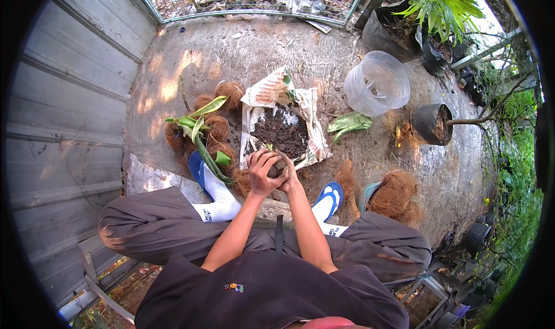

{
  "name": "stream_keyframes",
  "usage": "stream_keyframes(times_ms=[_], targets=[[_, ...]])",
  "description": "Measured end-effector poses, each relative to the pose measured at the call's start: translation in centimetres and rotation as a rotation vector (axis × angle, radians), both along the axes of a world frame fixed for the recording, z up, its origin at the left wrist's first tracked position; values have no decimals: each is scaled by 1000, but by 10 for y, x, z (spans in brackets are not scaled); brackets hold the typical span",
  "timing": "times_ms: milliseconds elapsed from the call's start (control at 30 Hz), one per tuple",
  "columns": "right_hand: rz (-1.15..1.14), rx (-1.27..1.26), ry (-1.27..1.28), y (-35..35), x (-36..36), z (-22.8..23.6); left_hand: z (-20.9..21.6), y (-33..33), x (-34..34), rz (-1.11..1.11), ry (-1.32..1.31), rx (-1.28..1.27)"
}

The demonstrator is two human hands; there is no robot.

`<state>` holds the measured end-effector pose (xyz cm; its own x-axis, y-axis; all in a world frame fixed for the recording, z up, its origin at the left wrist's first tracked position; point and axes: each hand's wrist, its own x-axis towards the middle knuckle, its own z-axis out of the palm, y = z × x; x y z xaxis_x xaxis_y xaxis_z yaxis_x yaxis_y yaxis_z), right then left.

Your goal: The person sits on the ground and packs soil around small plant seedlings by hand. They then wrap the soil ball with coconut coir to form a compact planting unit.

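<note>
My left hand (264, 172) and my right hand (289, 173) are cupped together around a dark, rounded clump of soil (278, 168). Fingers cover much of the clump, and a bit of green shows by the left fingertips. Both hands are over the near edge of an opened white sack (319, 147), its sides folded down. Loose dark soil (281, 131) lies in the sack, just beyond my fingers. Left of it are several balls of brown coconut fibre (230, 94), with a long-leaved green plant (199, 123) lying across them.
A clear plastic tub (377, 83) stands beyond the sack to the right, near a crumpled green piece (350, 123). A black pot (432, 125) holds a leaning stem. More coconut fibre (394, 196) lies by my right foot. Metal sheeting (75, 109) walls the left side.
</note>
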<state>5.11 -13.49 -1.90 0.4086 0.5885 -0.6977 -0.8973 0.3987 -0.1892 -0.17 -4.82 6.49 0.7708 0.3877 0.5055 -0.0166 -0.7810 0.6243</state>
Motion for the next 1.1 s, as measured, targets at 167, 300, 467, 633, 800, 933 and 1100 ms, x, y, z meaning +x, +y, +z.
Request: stream_keyframes(times_ms=[167,300,467,633,800,933,1100], targets=[[-13,66,-93,7,-10,-28,-5,-5,-4,29,-6,-68],[8,141,53,10,-1,14,-10,6,-2,96,-31,-228],[20,250,139,-2,15,54,1,3,4,213,-58,-395],[24,238,136,-6,16,40,17,3,2,70,-3,-289],[-52,231,86,-7,8,43,8,0,5,12,43,-282],[-88,202,61,-4,0,29,-2,-3,2,43,49,-312],[-125,197,61,2,-10,7,-12,0,-1,31,33,-275]])
